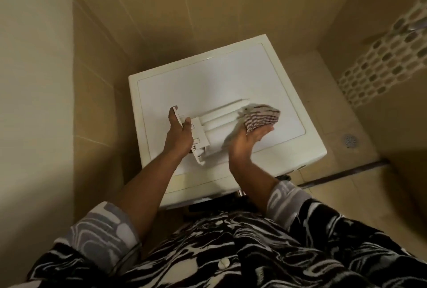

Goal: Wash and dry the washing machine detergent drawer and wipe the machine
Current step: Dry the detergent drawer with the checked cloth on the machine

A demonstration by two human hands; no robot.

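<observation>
Left hand [178, 136] grips the front end of the white detergent drawer [219, 121], with its fingers curled round it. The drawer is over the top of the white washing machine [231, 75]. The right hand [247, 142] has a stripy cloth [261, 116] at the far end of the drawer. That hand is blurry, so I cannot tell if it pinches the cloth or just presses it. A round drain [350, 141] sits in the floor on the right.

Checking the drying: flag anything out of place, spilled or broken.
Nothing stands out. The drawer is out of the machine, gripped by the left hand; the right hand presses a cloth against it. No spill shows.
</observation>
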